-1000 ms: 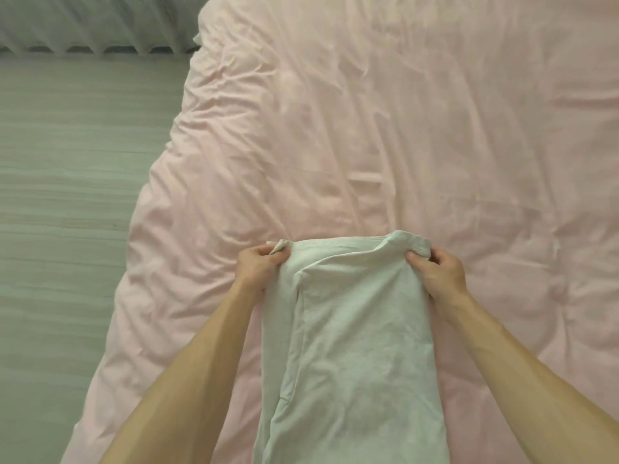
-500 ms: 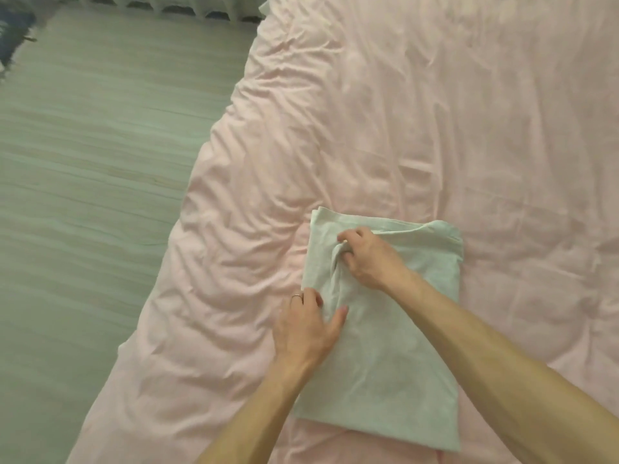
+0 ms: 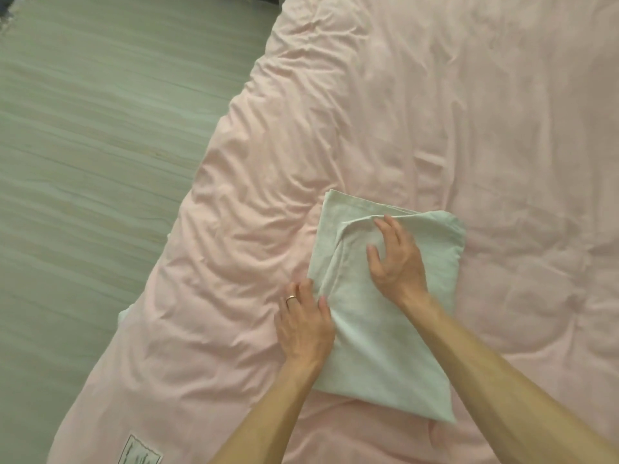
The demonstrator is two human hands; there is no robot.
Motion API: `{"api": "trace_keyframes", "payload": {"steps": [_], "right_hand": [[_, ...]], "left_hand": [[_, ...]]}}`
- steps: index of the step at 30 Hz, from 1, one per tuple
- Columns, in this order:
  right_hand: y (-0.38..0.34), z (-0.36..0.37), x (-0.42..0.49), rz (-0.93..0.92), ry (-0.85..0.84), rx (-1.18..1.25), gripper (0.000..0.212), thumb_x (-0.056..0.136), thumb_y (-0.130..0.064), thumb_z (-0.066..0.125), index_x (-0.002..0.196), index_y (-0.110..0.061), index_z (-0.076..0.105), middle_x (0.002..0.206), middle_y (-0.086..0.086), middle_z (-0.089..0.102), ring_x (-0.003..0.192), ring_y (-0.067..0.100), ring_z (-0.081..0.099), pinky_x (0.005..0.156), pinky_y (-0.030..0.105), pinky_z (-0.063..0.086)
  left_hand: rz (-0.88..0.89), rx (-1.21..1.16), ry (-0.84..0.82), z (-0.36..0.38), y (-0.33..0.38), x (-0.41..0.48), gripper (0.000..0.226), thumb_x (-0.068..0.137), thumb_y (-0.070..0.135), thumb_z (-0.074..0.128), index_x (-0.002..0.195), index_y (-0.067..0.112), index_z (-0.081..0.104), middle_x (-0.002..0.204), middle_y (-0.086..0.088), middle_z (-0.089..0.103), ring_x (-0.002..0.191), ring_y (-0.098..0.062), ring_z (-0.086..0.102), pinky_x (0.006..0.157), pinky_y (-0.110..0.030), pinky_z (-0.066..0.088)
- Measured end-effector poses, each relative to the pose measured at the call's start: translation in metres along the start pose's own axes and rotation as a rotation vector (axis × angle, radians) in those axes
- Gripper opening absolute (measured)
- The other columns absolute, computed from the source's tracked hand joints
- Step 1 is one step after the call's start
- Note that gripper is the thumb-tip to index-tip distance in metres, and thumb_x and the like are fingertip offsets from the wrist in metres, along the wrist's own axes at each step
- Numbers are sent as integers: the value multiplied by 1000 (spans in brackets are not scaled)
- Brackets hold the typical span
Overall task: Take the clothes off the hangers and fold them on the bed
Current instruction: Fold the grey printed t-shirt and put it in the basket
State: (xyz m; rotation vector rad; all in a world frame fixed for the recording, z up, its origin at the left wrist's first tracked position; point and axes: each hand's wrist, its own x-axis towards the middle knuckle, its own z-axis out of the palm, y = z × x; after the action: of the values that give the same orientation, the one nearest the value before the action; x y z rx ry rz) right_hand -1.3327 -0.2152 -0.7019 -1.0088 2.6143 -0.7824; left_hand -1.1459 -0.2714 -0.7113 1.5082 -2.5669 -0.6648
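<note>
While the pale green garment [image 3: 385,346] lies folded into a rough rectangle on the pink bed [image 3: 368,112], both hands are down on it, and each seems to have its own job. The right hand [image 3: 397,259] sits on the upper half of the cloth with its fingers spread and slightly arched, the tips touching the fabric just below a loose curved flap that runs off past its fingertips. That spread looks meant to flatten the top layer and press that flap down so the fold does not spring open.

The left hand [image 3: 303,324] is at the near left edge of the garment, across from the right wrist, with its thumb lying on the cloth and its fingers bent down where cloth meets duvet. A ring [image 3: 290,298] shows on one finger. I cannot tell whether those fingers pinch the edge or only hold it down; either way the hand seems placed to anchor that side while the other smooths.

Beyond the left hand's knuckles the duvet rumples toward the edge of the bed, and past that is the grey-green plank floor [image 3: 100,128]. Below the left forearm a small printed label [image 3: 140,450] shows on the duvet.

To my eye this piece is nearly done: folded and on the bed, with only tidying of the flap left. No hanger is in sight.
</note>
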Motion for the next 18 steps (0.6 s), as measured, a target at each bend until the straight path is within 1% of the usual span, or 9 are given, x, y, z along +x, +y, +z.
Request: {"api": "trace_keyframes", "payload": {"steps": [2,3,4,6,8,11,14,16,18], "right_hand": [[11,-3,-38,4,59,-106,51,96,-36,48,143,-15,51,155,11,41,145,28,35,114,45,31],[20,-3,-57,15,23,-163,55,96,-43,45,146,-19,47,159,9,36,148,26,29,115,48,28],[34,-4,-81,52,-39,-236,60,96,-49,40,150,-24,41,162,7,28,151,24,22,117,50,23],[62,-3,-123,160,-141,-371,67,95,-59,34,156,-30,30,166,5,19,153,23,14,119,53,18],[84,-8,-165,329,-118,-420,69,95,-58,36,156,-25,34,162,12,27,150,31,24,115,57,24],[98,-12,-208,480,58,-353,64,95,-49,44,141,-4,51,142,23,50,130,42,47,104,55,40],[89,-23,-235,570,172,-162,51,91,-50,52,111,-5,64,106,16,64,98,39,59,84,44,48],[76,-29,-238,703,82,115,33,94,-46,60,98,-13,64,90,1,65,88,29,61,74,34,44],[75,-27,-240,840,-54,355,28,95,-46,60,96,-18,64,87,-7,66,89,23,64,71,32,41]], "left_hand": [[268,31,34,10,8,-10,55,91,35,56,143,18,52,148,-9,50,134,-29,49,104,-49,43],[407,60,-20,13,10,-14,59,93,37,52,149,19,46,156,-6,41,144,-26,38,114,-51,32],[534,94,-91,18,10,-20,61,95,40,47,152,21,41,161,-4,33,149,-24,30,117,-52,23],[648,193,-169,28,-6,-22,60,97,45,39,155,26,36,165,1,21,151,-21,25,118,-54,15],[640,271,-167,32,-25,-21,61,98,47,37,155,29,34,166,2,17,152,-21,23,119,-56,16],[496,275,-134,24,-44,-22,67,96,52,40,156,24,33,163,-6,29,146,-28,32,115,-55,28],[164,117,-123,6,-41,-39,74,88,58,48,148,15,42,135,-18,56,117,-39,55,93,-51,48],[-123,-148,-233,-10,-33,-45,69,87,58,55,138,11,46,122,-15,61,111,-39,57,89,-47,49],[-349,-359,-392,-19,-31,-45,60,88,53,65,130,12,48,117,-4,61,111,-32,59,89,-41,48]]}}
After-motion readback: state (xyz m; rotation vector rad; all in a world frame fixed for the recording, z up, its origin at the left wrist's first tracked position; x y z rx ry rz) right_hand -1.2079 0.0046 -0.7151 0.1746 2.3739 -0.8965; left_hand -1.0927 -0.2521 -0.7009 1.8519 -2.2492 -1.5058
